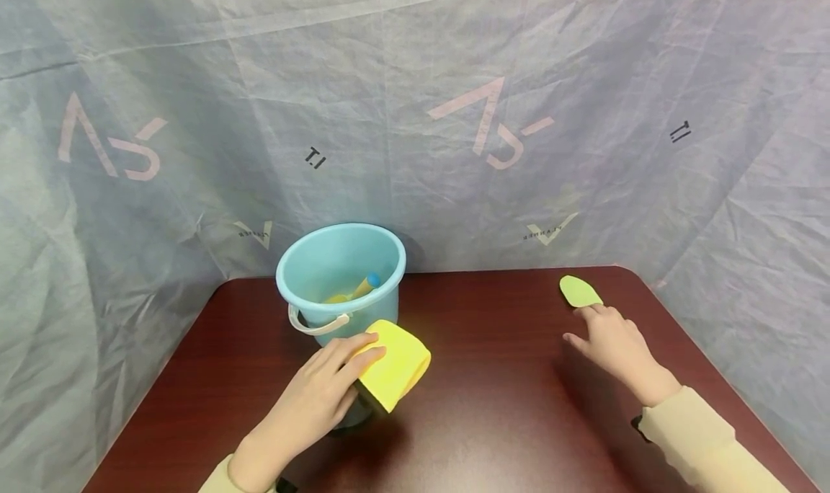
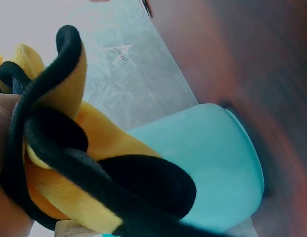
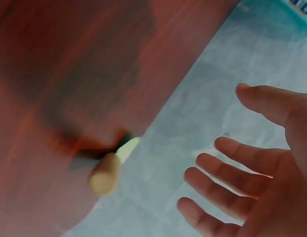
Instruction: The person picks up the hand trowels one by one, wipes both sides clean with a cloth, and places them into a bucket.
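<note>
My left hand [image 1: 311,399] grips a folded yellow cloth [image 1: 400,360] in front of the blue bucket [image 1: 384,311]. Up close in the left wrist view, the cloth [image 2: 54,185] looks plush, with black edging and a pale label; the bucket [image 2: 212,163] shows beyond it. On the right, my right hand [image 1: 612,342] hovers over the table, fingers spread and holding nothing. Just past its fingertips lies a light-green, leaf-shaped piece [image 1: 578,291]. The right wrist view shows a rounded wooden handle [image 3: 105,175] joined to that green part; its exact kind cannot be told.
Inside the bucket sits a yellow item with a blue end [image 1: 367,284], partly hidden. A white handle [image 1: 318,327] hangs on the bucket's near side. The dark red table [image 1: 480,406] ends against a grey printed sheet [image 1: 363,118] behind and at both sides.
</note>
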Demonstrator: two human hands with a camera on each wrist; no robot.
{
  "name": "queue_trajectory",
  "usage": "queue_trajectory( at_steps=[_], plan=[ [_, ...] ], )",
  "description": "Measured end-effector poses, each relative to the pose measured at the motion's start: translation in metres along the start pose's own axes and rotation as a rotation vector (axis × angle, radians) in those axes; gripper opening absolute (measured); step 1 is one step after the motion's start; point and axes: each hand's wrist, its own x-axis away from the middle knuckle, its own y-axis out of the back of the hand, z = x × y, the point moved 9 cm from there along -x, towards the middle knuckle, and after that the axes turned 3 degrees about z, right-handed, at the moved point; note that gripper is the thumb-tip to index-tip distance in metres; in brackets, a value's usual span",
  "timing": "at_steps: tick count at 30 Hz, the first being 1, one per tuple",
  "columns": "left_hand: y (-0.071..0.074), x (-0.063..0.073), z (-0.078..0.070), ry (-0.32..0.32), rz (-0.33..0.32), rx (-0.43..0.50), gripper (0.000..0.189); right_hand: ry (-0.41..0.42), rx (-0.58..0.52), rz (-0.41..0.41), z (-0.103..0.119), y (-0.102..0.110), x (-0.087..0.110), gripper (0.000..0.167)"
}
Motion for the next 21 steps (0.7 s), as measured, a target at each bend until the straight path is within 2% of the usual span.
queue_trajectory(
  at_steps=[6,9,15,21],
  plan=[
    [-0.003,-0.001,-0.003,-0.013,-0.006,0.014,0.064,-0.092,-0.058,0.14,-0.029,-0.022,0.008,0.064],
    [-0.004,-0.001,-0.003,-0.012,-0.006,0.016,0.064,-0.123,-0.069,0.167,-0.043,-0.032,0.01,0.068],
    [-0.005,0.001,-0.003,-0.004,-0.003,0.016,0.064,-0.167,-0.067,0.11,-0.07,-0.036,0.009,0.052],
    [-0.004,0.001,-0.003,0.001,0.002,0.01,0.062,-0.174,-0.068,0.062,-0.086,-0.036,0.0,0.035]
  ],
)
